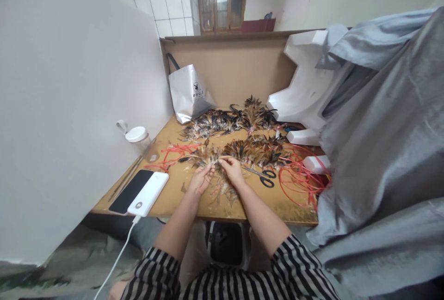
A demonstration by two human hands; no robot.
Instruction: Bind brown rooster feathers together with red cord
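Observation:
Both my hands meet over the middle of the wooden table. My left hand [201,178] is closed around the base of a bunch of light brown feathers [204,154], which fans out away from me. The fingertips of my right hand [231,168] pinch at the same bunch, close to the left fingers; whether a single feather or a strand lies between them is too small to see. Loose feathers [225,191] lie on the table below my hands. Black-handled scissors [266,177] rest just right of my right hand. A row of brown feather bunches [256,151] lies beyond them.
Darker feather bunches [215,123] line the back, near a silver bag [190,92]. Red plastic strands [298,180] tangle at right, with more red strands [173,154] at left. A phone [130,191], a white power bank [148,193] and a lidded jar [138,137] stand left. Grey cloth [378,152] hangs right.

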